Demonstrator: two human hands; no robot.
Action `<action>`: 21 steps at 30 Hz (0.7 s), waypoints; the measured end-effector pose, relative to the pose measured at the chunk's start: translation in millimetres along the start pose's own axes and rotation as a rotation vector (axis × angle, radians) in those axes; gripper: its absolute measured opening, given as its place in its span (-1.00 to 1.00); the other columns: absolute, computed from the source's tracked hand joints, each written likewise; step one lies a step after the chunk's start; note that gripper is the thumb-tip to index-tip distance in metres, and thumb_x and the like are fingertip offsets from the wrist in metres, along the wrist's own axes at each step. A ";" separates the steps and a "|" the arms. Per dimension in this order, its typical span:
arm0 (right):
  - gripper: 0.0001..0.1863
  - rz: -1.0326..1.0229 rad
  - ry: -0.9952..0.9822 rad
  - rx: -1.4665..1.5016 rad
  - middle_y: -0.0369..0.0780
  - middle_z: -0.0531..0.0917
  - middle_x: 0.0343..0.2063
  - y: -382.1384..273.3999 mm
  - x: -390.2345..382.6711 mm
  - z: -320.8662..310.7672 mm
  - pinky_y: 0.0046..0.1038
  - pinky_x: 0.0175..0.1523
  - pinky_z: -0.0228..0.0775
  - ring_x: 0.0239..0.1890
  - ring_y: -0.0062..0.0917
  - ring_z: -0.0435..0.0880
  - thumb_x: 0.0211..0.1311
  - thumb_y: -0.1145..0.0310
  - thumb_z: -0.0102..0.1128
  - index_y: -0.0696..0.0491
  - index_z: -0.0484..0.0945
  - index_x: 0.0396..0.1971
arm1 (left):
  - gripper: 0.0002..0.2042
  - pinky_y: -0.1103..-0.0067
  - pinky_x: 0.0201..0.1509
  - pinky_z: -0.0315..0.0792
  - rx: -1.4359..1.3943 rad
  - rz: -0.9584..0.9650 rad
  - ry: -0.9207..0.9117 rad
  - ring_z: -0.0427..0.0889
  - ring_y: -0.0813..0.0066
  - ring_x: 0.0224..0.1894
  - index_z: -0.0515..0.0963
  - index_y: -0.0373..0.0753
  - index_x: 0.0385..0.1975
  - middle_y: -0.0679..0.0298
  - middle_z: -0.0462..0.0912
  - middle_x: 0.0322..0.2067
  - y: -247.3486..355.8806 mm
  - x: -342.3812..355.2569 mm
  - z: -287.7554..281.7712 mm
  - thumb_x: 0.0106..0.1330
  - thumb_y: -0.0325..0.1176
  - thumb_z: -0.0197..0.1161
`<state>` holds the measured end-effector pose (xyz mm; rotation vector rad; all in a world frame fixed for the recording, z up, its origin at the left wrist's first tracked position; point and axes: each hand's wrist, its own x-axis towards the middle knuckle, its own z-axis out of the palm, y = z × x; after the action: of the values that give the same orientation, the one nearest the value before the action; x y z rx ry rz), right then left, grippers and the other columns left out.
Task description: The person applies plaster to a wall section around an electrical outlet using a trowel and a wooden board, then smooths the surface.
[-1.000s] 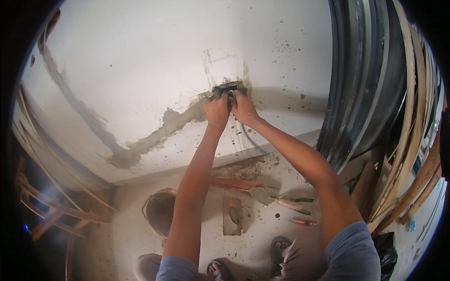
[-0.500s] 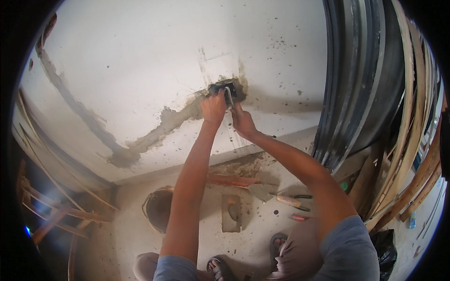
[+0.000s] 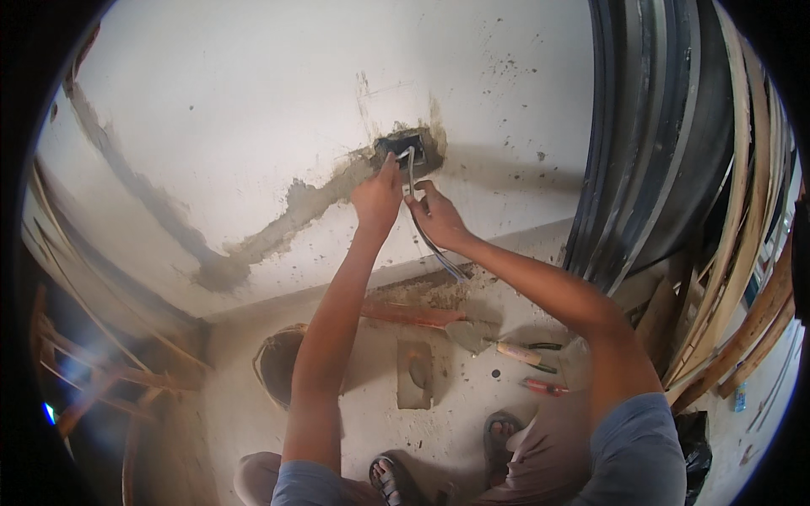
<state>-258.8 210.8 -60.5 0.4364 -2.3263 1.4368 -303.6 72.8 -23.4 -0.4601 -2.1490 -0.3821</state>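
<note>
A black electrical wall box [image 3: 413,140] sits in a rough hole in the white wall. A grey cable [image 3: 433,248] comes out of it and hangs down in a curve, its split end near the wall's foot. My left hand [image 3: 377,201] is at the box's lower left corner, its fingers closed and the fingertips at the opening; what they pinch is hidden. My right hand [image 3: 439,218] is just below the box, thumb and curled fingers loosely closed on the cable.
A patched mortar channel [image 3: 278,236] runs left from the box. On the floor lie a bucket [image 3: 277,367], a float [image 3: 413,375], a trowel [image 3: 474,336], pliers [image 3: 544,346] and a red-handled tool [image 3: 544,387]. Dark curved panels [image 3: 650,152] and wood strips [image 3: 742,211] lean at right.
My left hand has drawn slightly down and left, exposing more of the box. My right hand has lowered and moved a little right; more cable now hangs below the box.
</note>
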 end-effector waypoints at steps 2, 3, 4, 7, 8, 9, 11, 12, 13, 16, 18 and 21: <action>-0.50 0.065 0.003 0.035 -0.06 0.59 -0.48 14.9 -10.8 -25.1 -0.28 -0.23 0.44 -0.40 -0.28 0.61 0.42 0.02 0.00 0.15 0.34 0.09 | -0.75 0.40 -0.47 0.49 -0.139 -0.130 0.000 0.65 0.18 -0.56 0.62 -0.13 -0.05 0.13 0.65 -0.56 8.8 -31.1 -17.7 0.35 -0.26 0.14; -0.51 0.060 0.022 0.046 -0.08 0.56 -0.50 20.0 -15.2 -39.3 -0.29 -0.23 0.43 -0.42 -0.31 0.59 0.43 0.03 -0.01 0.14 0.34 0.08 | -0.75 0.43 -0.45 0.49 -0.202 -0.196 -0.002 0.65 0.19 -0.55 0.64 -0.14 -0.06 0.12 0.65 -0.57 8.5 -52.4 -28.1 0.36 -0.25 0.14; -0.53 0.048 0.043 0.055 -0.10 0.54 -0.52 20.9 -17.0 -54.3 -0.30 -0.24 0.43 -0.43 -0.34 0.58 0.43 0.03 -0.03 0.12 0.34 0.08 | -0.76 0.44 -0.41 0.50 -0.258 -0.276 -0.017 0.65 0.21 -0.53 0.66 -0.14 -0.11 0.11 0.65 -0.56 2.6 -75.9 -34.3 0.36 -0.24 0.15; -0.61 0.031 0.166 -0.013 -0.20 0.49 -0.55 21.4 -19.7 -96.0 -0.34 -0.26 0.41 -0.48 -0.44 0.52 0.44 0.04 -0.05 0.03 0.37 0.03 | -0.75 0.38 -0.29 0.51 -0.225 -0.453 -0.203 0.67 0.14 -0.46 0.68 -0.19 -0.18 0.04 0.67 -0.50 -40.9 -169.3 -40.6 0.34 -0.20 0.18; -0.64 0.000 0.212 0.009 -0.21 0.49 -0.56 31.5 -17.4 -102.3 -0.35 -0.26 0.40 -0.49 -0.46 0.50 0.44 0.05 -0.06 0.02 0.39 -0.01 | -0.74 0.36 -0.28 0.51 -0.248 -0.473 -0.278 0.66 0.10 -0.45 0.67 -0.21 -0.19 0.03 0.67 -0.49 -72.1 -198.5 -33.7 0.34 -0.19 0.18; -0.67 -0.063 0.292 -0.034 -0.22 0.46 -0.58 31.2 -14.5 -104.0 -0.38 -0.29 0.39 -0.51 -0.48 0.46 0.45 0.07 -0.06 0.03 0.41 -0.08 | -0.73 0.34 -0.28 0.51 -0.255 -0.510 -0.361 0.66 0.06 -0.45 0.67 -0.22 -0.19 0.02 0.67 -0.48 -109.1 -238.1 -35.3 0.33 -0.17 0.19; -0.71 -0.069 0.289 -0.156 -0.22 0.42 -0.61 26.3 -45.5 -126.5 -0.43 -0.32 0.35 -0.53 -0.53 0.40 0.43 0.13 -0.04 0.07 0.44 -0.21 | -0.69 0.28 -0.26 0.49 -0.304 -0.584 -0.535 0.67 -0.03 -0.38 0.66 -0.29 -0.23 -0.02 0.68 -0.44 -109.7 -306.6 -40.2 0.33 -0.15 0.18; -0.73 -0.065 0.234 -0.195 -0.21 0.41 -0.61 6.0 -56.0 -145.6 -0.46 -0.33 0.34 -0.53 -0.55 0.38 0.42 0.16 -0.02 0.08 0.44 -0.26 | -0.68 0.31 -0.26 0.49 -0.338 -0.768 -0.698 0.70 0.14 -0.36 0.65 -0.31 -0.26 0.00 0.68 -0.45 -107.5 -318.4 -42.7 0.34 -0.15 0.15; -0.74 -0.079 0.074 -0.285 -0.22 0.41 -0.61 -3.4 -77.6 -167.9 -0.48 -0.33 0.34 -0.54 -0.55 0.38 0.40 0.18 0.02 0.10 0.45 -0.27 | -0.67 0.34 -0.26 0.50 -0.402 -0.820 -0.846 0.70 0.21 -0.36 0.64 -0.32 -0.24 0.03 0.68 -0.43 -102.2 -322.0 -42.5 0.35 -0.14 0.13; -0.71 0.072 -0.340 -0.252 -0.19 0.44 -0.64 3.9 -174.0 -161.9 -0.40 -0.32 0.40 -0.55 -0.39 0.50 0.31 0.17 0.14 0.13 0.47 -0.28 | -0.67 0.43 -0.26 0.54 -0.619 -1.029 -1.136 0.69 0.33 -0.35 0.63 -0.32 -0.18 0.11 0.69 -0.38 -96.6 -351.5 -43.5 0.35 -0.16 0.11; -0.66 0.234 -0.666 -0.427 -0.12 0.54 -0.52 29.3 -222.4 -128.1 -0.25 -0.23 0.44 -0.38 -0.22 0.62 0.25 0.16 0.19 0.14 0.47 -0.21 | -0.67 0.47 -0.24 0.56 -0.752 -1.203 -1.251 0.67 0.38 -0.31 0.58 -0.31 -0.09 0.16 0.68 -0.31 -92.0 -368.9 -49.0 0.36 -0.19 0.11; -0.58 0.115 -0.686 -0.614 -0.03 0.58 -0.25 108.5 -276.3 -83.5 -0.16 -0.08 0.44 -0.13 -0.14 0.60 0.12 0.20 0.28 0.13 0.44 -0.11 | -0.64 0.48 -0.19 0.58 -0.915 -1.307 -1.321 0.65 0.45 -0.21 0.48 -0.29 0.08 0.20 0.64 -0.17 -82.0 -386.4 -53.9 0.37 -0.25 0.10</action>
<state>-50.6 351.2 -239.5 0.6886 -3.1995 0.5697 -92.7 -94.4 -317.5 0.5368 -3.1486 -2.3647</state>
